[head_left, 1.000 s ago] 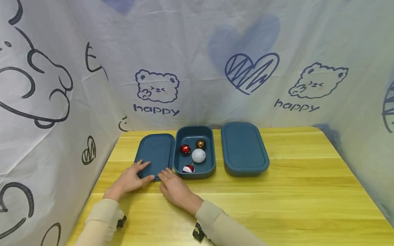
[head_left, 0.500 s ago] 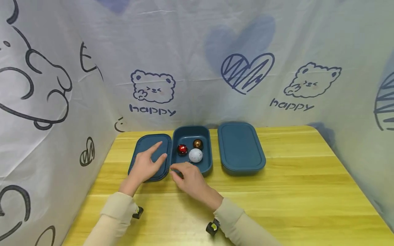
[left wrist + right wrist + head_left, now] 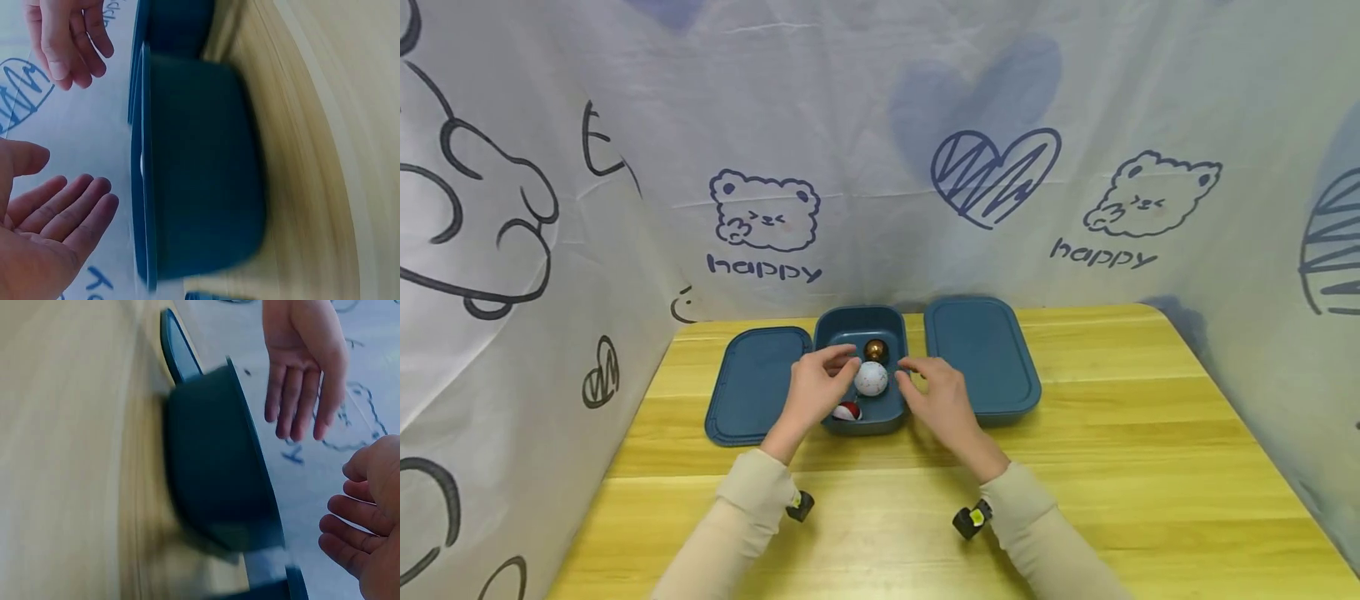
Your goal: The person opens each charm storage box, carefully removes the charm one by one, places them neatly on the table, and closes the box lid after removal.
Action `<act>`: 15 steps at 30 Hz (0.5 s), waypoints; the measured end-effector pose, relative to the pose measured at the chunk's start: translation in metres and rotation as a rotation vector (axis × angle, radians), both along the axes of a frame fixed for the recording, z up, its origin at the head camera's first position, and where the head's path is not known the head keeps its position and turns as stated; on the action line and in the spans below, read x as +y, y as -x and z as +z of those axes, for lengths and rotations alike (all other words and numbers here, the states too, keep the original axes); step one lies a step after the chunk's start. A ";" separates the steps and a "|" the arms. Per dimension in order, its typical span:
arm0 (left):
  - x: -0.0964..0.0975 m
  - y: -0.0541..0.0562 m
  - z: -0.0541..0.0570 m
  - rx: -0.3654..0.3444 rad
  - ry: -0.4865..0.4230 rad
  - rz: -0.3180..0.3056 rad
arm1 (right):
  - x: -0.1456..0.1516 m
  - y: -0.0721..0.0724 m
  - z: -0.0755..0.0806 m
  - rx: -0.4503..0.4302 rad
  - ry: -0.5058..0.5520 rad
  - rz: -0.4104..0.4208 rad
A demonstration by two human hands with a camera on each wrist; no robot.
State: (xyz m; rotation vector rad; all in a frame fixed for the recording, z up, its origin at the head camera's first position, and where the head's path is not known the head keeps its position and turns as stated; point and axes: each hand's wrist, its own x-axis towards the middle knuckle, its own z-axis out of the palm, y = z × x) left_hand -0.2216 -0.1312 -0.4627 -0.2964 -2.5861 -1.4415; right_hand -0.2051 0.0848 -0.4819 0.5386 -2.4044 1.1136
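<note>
My left hand [image 3: 816,387] hovers over the left side of a dark blue open box [image 3: 865,427], fingers relaxed and holding nothing. Opposite it, over the box's right rim, my right hand [image 3: 942,404] hangs with loosely bent fingers, also holding nothing. Between them in the box lie a speckled white ball [image 3: 871,379], a shiny brown ball [image 3: 876,350] and a red-and-white ball [image 3: 847,411]. A red ball seen earlier is hidden behind my left hand. In the left wrist view, the fingers of both hands are above the rim of the box [image 3: 200,162].
A flat blue lid [image 3: 752,387] lies on the table left of the box. To the right stands a second blue box with its lid on [image 3: 981,358]. The wooden table [image 3: 1112,467] meets a printed cloth backdrop [image 3: 880,250] at its back edge.
Both hands have left the flat lid's near edge and moved right to either side over the open box. The lid and boxes stay put; the view has shifted slightly.
</note>
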 end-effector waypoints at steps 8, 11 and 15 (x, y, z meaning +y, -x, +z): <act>0.035 0.006 -0.004 -0.026 -0.057 -0.021 | 0.040 0.010 -0.001 -0.022 0.006 -0.091; 0.048 0.008 -0.005 -0.040 -0.104 -0.031 | 0.054 0.014 -0.002 -0.018 -0.004 -0.119; 0.065 0.012 -0.008 -0.065 -0.157 -0.049 | 0.072 0.020 -0.004 0.025 -0.011 -0.157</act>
